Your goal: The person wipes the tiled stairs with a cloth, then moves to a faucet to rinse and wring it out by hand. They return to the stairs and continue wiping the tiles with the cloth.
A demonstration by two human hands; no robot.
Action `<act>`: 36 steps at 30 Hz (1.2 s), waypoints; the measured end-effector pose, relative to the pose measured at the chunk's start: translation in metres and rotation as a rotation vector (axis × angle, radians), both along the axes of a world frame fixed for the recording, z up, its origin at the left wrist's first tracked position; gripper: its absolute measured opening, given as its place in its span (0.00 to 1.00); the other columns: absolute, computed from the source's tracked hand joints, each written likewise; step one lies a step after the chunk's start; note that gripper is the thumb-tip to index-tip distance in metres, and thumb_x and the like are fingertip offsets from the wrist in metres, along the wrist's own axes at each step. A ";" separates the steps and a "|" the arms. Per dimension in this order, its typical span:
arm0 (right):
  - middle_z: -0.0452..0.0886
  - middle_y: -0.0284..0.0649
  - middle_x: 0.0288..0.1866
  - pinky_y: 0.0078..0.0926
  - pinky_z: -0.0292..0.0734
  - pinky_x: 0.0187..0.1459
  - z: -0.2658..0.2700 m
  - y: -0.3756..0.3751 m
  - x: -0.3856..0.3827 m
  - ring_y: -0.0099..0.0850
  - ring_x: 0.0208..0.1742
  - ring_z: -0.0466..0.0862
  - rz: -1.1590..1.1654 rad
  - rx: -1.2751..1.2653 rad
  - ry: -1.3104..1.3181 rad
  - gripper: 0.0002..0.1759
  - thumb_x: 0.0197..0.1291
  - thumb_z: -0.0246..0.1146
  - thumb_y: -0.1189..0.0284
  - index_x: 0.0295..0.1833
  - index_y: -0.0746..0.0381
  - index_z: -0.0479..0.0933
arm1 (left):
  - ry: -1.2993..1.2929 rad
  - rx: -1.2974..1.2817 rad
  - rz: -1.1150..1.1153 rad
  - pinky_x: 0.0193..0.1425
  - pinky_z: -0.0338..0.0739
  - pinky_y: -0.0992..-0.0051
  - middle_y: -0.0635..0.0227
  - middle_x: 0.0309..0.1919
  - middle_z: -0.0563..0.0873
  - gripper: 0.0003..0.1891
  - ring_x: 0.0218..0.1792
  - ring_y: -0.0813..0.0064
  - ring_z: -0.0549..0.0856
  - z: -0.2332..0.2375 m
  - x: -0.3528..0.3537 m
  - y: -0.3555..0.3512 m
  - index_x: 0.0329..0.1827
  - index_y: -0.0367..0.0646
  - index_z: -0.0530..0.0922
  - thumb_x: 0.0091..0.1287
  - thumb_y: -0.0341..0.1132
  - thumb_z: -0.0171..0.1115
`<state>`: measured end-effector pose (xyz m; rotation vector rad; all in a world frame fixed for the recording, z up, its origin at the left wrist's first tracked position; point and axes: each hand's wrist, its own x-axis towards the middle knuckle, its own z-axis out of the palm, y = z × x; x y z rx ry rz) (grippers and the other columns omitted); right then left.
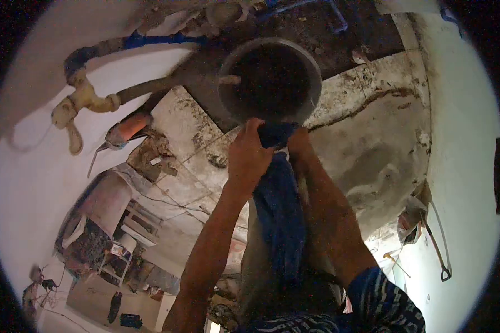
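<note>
Both my hands grip a dark blue cloth [281, 211], whose kind I cannot make out. My left hand [249, 151] is closed around its upper edge on the left. My right hand [300, 147], partly in shadow, closes on the same edge from the right. The edge is bunched between the two hands, and the rest of the cloth stretches back toward my body. Just beyond my hands stands a round bucket [316, 91] with a pale rim. Its inside is dark, so the contents cannot be seen.
A brass tap [86, 101] with pipework juts from the left wall. Below it lies an orange tool [130, 132] with a thin nozzle. Broken, dirty tiles [186, 119] cover part of the floor. A shovel [436, 247] leans at the right wall, and clutter [108, 227] stands lower left.
</note>
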<state>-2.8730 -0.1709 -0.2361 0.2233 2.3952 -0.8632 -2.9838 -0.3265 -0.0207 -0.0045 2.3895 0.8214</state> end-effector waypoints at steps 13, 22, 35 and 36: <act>0.86 0.53 0.55 0.52 0.89 0.46 0.295 0.093 -0.068 0.45 0.51 0.89 -0.261 -1.266 -1.192 0.32 0.71 0.64 0.52 0.63 0.71 0.75 | -0.063 0.364 -0.745 0.54 0.82 0.58 0.49 0.51 0.80 0.18 0.52 0.49 0.84 0.093 0.036 0.009 0.58 0.35 0.72 0.70 0.36 0.57; 0.84 0.57 0.56 0.49 0.88 0.48 0.369 0.063 -0.006 0.48 0.58 0.86 -0.547 -1.623 -1.222 0.28 0.70 0.66 0.63 0.66 0.70 0.72 | 0.510 0.588 -0.976 0.48 0.84 0.66 0.57 0.47 0.80 0.14 0.46 0.61 0.85 0.134 0.026 0.034 0.48 0.39 0.76 0.63 0.37 0.60; 0.88 0.47 0.36 0.47 0.84 0.40 0.321 0.172 -0.082 0.46 0.36 0.89 0.504 -0.103 -0.467 0.16 0.63 0.66 0.60 0.50 0.59 0.82 | 0.269 0.120 -1.012 0.37 0.86 0.59 0.53 0.35 0.88 0.13 0.38 0.56 0.90 0.077 -0.003 0.160 0.47 0.39 0.81 0.63 0.36 0.63; 0.89 0.49 0.38 0.49 0.85 0.42 0.306 0.190 -0.096 0.49 0.39 0.89 0.586 0.038 -0.349 0.17 0.61 0.67 0.60 0.51 0.59 0.82 | 0.169 0.088 -0.946 0.38 0.86 0.56 0.50 0.35 0.88 0.15 0.37 0.54 0.90 0.061 -0.013 0.179 0.49 0.38 0.82 0.62 0.37 0.64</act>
